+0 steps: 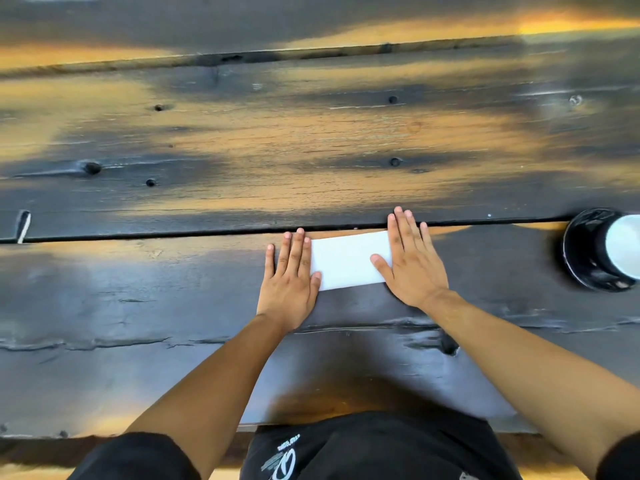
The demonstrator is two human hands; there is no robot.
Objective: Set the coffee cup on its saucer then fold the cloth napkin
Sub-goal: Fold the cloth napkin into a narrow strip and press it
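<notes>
Head view: left hand [290,278] and right hand [414,263] lie open, palms flat on the napkin [349,260] ends, likely pressing its fold, cup [620,249] on saucer [585,251] well right of it.

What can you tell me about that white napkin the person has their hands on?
The white napkin is folded into a flat, narrow rectangle with crisp, straight edges. It looks smooth and unpatterned. It lies on the dark wooden table, just below a gap between planks, slightly tilted. The left hand presses flat on its left end and the right hand on its right end, both palms down with fingers spread.
</notes>
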